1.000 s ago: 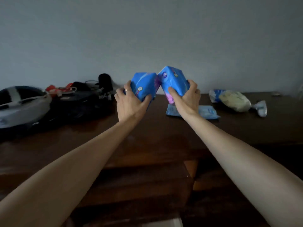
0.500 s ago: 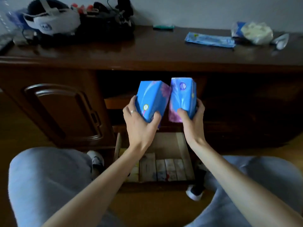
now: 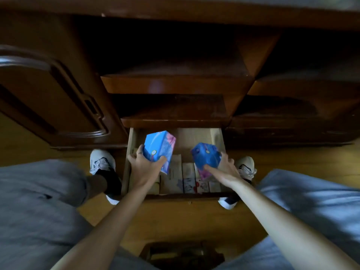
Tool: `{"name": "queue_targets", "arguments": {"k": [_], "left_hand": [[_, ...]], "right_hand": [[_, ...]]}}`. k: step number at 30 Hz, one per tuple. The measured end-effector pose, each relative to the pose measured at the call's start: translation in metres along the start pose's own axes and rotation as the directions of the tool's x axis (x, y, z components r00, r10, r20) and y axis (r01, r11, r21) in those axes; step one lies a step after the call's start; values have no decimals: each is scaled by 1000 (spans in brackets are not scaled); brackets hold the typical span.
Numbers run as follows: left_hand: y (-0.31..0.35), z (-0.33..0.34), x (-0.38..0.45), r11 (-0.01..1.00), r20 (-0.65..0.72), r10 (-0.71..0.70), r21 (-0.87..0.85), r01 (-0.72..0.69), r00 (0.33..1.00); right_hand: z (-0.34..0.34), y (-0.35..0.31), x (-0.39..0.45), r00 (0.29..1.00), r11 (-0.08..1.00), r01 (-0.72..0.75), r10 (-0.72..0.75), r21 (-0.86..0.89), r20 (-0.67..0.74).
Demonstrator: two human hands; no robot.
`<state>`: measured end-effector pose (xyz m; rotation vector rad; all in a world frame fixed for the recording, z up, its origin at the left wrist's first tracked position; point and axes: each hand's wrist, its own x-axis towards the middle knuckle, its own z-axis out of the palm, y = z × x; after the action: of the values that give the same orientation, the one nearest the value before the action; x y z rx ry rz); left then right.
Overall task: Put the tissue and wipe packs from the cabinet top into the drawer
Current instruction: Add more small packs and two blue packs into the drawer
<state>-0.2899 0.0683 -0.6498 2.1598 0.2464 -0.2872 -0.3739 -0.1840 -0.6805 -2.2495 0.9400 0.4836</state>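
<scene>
My left hand [image 3: 145, 168] grips a blue and pink tissue pack [image 3: 159, 148] over the left part of the open bottom drawer [image 3: 216, 135]. On the right, another blue and pink tissue pack [image 3: 206, 158] is held by my right hand [image 3: 224, 172], tilted over the drawer's right part. Both packs are inside the drawer's outline, just above its contents. Several small boxes [image 3: 187, 178] fill the near half of the drawer. The cabinet top is out of view.
The dark wooden cabinet [image 3: 175, 84] has open shelves above the drawer and a closed door [image 3: 48, 98] at left. My knees in grey trousers and my white shoes [image 3: 102, 160] flank the drawer on the wooden floor [image 3: 185, 217].
I have looked down and lowered both packs from in front of the cabinet's shelves into the open drawer. The packs have moved apart.
</scene>
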Motion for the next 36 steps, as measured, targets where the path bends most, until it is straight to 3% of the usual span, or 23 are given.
{"name": "queue_targets", "arguments": {"k": [4, 9, 15, 20, 23, 28, 32, 36], "left_hand": [[-9, 7, 5, 1000, -33, -15, 26, 16, 999], [-13, 8, 8, 1000, -10, -6, 30, 6, 1000], [-18, 19, 11, 996, -17, 36, 76, -35, 999], [-30, 34, 13, 997, -15, 63, 38, -62, 998], [-36, 37, 13, 998, -13, 60, 32, -60, 998], [-41, 39, 14, 996, -6, 53, 72, -53, 999], [-37, 49, 9, 990, 33, 67, 120, -71, 997], [-36, 64, 2, 967, 120, 41, 245, -70, 992]], "right_hand": [[48, -6, 23, 998, 993, -39, 45, -112, 48], [100, -16, 31, 994, 979, -72, 54, -189, -98], [117, -7, 29, 998, 955, -62, 66, -291, 4], [117, -4, 22, 996, 969, -80, 86, -232, 18], [117, -8, 19, 999, 987, -26, 18, -160, -48], [106, -15, 17, 987, 979, 93, -115, -183, -115], [61, -2, 20, 990, 931, 19, -70, -365, -125], [52, 2, 14, 985, 701, 2, -124, -713, -119]]}}
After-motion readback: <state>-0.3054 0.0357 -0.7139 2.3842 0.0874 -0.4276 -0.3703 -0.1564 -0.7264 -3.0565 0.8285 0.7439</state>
